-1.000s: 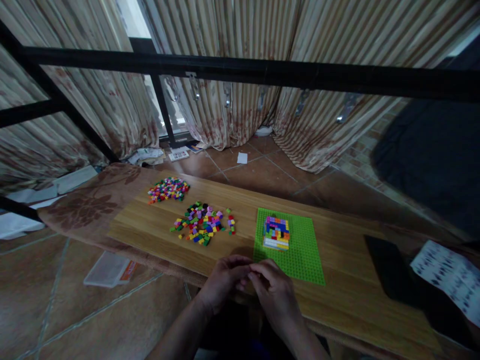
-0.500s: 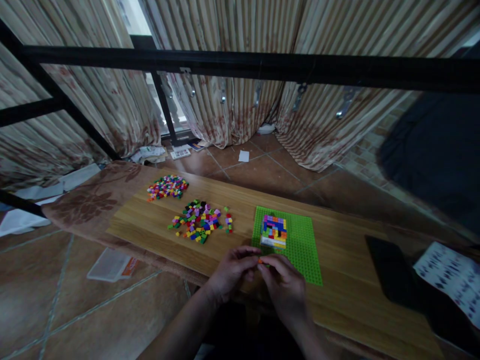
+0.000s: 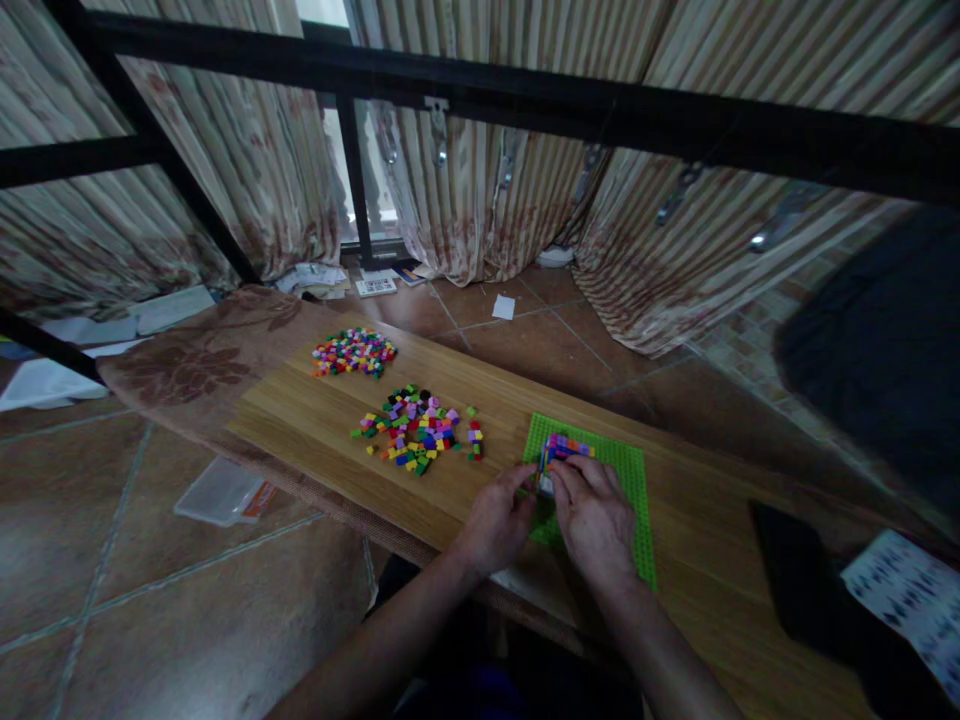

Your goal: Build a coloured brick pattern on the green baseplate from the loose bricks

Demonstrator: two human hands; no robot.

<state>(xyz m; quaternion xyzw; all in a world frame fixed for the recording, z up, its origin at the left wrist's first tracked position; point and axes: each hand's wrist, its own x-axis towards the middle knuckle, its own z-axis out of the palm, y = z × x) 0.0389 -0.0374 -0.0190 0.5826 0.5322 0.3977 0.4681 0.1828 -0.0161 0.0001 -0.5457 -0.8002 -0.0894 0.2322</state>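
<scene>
With both hands at lower centre of frame: left hand [image 3: 498,520] steadying, fingers spread beside block stack [image 3: 561,455] on green baseplate [image 3: 634,480]; right hand [image 3: 596,515] fingers pressed together on stack.

Loose bricks [image 3: 417,438] lie left of the baseplate [image 3: 628,478], whose block stack [image 3: 564,452] seems near its rear-left.

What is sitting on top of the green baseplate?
On the green baseplate stands a small multicoloured brick block. The left hand and right hand rest at its near side, covering the block's lower rows and the plate beneath them.
</scene>
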